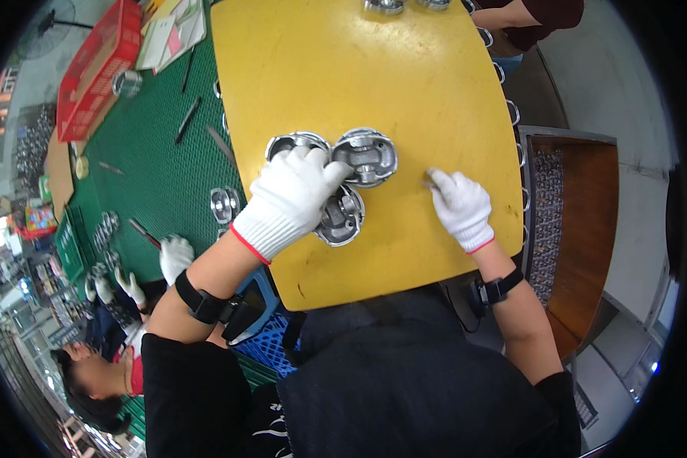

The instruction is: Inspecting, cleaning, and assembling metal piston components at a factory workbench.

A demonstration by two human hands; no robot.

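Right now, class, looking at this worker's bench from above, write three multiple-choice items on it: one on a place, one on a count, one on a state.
1. Where do the metal pistons nearest the hands lie?
A. on the yellow board
B. in the red crate
C. on the floor

2. How many pistons are grouped under and beside the left hand?
A. one
B. three
C. six

3. What is the right hand doing?
A. lifting a piston
B. gripping a long tool
C. resting on the board, fingertips on a small object

Answers:
1 A, the group sits on the yellow board, not in the red crate.
2 B, three shiny round parts show around the left hand.
3 C, the right hand lies flat, apart from the pistons; what its fingertips touch is too small to tell.
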